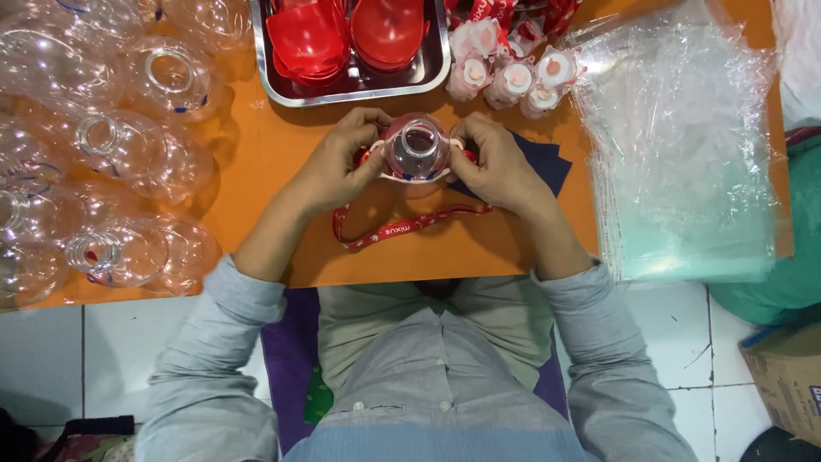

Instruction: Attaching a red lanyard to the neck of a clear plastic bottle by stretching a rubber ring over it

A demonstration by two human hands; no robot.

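Red strap (402, 228) (orange table (282, 145))

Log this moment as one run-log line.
left hand: on clear bottle | right hand: on clear bottle | red strap: on orange table

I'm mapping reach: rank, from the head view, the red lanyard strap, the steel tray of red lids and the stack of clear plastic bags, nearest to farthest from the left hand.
1. Red lanyard strap, just below the left hand.
2. Steel tray of red lids, above it.
3. Stack of clear plastic bags, far right.
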